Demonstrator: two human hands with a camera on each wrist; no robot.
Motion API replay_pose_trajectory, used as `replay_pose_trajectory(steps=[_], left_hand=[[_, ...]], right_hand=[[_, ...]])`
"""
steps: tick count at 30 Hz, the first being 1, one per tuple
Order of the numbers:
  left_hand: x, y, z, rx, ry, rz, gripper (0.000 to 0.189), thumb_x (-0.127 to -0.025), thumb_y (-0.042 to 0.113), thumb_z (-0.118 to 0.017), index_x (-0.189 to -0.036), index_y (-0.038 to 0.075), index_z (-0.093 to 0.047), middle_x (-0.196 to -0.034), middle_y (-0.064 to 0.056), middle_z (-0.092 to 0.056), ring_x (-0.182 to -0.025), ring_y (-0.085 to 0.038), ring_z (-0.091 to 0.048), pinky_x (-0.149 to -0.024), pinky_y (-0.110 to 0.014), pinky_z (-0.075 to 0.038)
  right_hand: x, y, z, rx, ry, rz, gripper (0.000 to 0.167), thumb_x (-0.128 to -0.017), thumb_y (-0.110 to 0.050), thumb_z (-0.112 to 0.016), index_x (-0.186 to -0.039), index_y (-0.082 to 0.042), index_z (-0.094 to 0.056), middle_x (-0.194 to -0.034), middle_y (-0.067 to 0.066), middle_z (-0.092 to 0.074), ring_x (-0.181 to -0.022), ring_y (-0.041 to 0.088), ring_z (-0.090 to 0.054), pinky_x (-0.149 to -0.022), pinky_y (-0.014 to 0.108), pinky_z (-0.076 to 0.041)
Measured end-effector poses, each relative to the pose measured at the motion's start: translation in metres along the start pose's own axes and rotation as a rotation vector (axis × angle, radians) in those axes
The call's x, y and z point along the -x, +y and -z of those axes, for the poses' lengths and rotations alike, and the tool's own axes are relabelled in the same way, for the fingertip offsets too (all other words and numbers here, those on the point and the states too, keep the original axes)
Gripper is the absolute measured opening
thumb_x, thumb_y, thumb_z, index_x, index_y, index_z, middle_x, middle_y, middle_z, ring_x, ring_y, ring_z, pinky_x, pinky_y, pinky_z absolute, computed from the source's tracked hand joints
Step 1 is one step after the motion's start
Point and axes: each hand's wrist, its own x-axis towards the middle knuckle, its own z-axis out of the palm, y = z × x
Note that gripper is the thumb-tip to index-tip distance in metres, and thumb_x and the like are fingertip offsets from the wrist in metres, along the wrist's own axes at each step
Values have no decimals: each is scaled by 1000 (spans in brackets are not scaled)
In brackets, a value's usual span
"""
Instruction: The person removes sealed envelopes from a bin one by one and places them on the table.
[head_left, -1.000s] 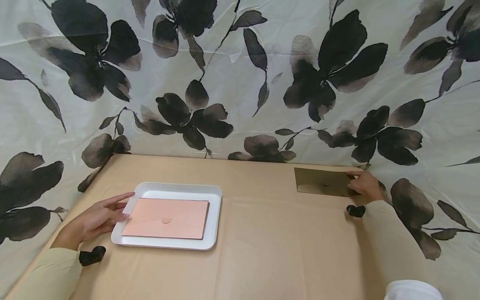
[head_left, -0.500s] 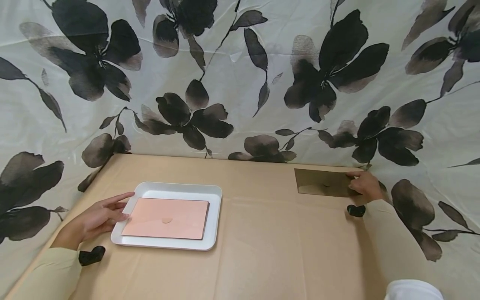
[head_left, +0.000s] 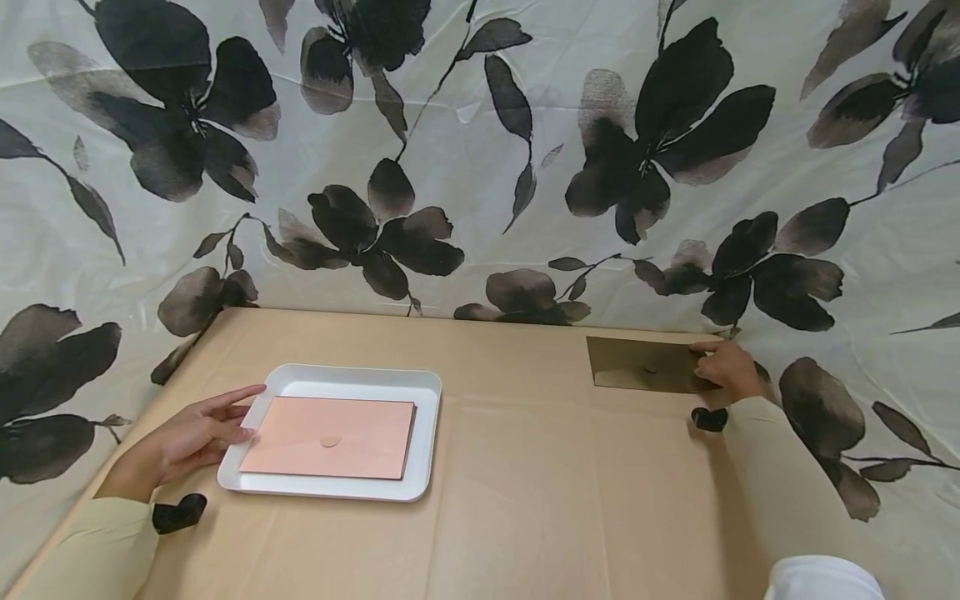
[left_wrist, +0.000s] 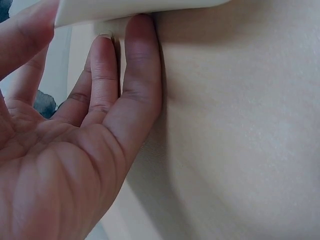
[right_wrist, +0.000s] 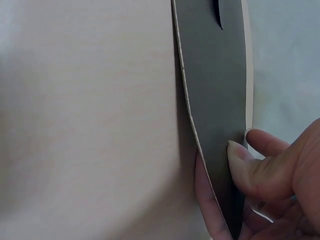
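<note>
A shallow white tray (head_left: 424, 433) lies on the left of the table with a flat pink envelope (head_left: 330, 458) on it, marked by a small half-round tab. My left hand (head_left: 197, 437) holds the tray's left edge. In the left wrist view the fingers (left_wrist: 142, 65) reach under the white rim. Near the far right corner, my right hand (head_left: 729, 371) pinches the right end of a flat dark-gold envelope (head_left: 637, 367) with a crescent slit. The right wrist view shows the thumb (right_wrist: 245, 167) on top of it and other fingers beneath; its end bows slightly.
Smooth tan covering lies over the table (head_left: 517, 483). A white curtain (head_left: 480, 142) printed with dark flowers hangs behind it and along the sides. A white rounded object (head_left: 825, 579) shows at the bottom right edge. Black wrist bands sit on both arms.
</note>
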Motion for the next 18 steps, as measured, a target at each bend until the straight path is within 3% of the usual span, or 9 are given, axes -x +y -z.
replay_pose_trajectory(steps=[7,18], left_hand=[[0,1,-1,-6,4,7,85,-98,7,-67,-164,42,-27,-164,-37,-12,-115,-15,-63,-97,-44,-61],[1,2,-1,-15,13,13,86,-97,9,-68,-165,40,-25,-165,-36,-12,-116,-16,-63,-98,-45,-61]], right_hand=[[0,1,2,26,-6,28,65,-84,-5,-52,-148,3,-50,-146,42,-47,-96,41,-50,-82,45,-48],[-3,-2,2,1,-42,-13,66,-86,-6,-50,-152,1,-46,-150,41,-42,-104,44,-51,-91,53,-51]])
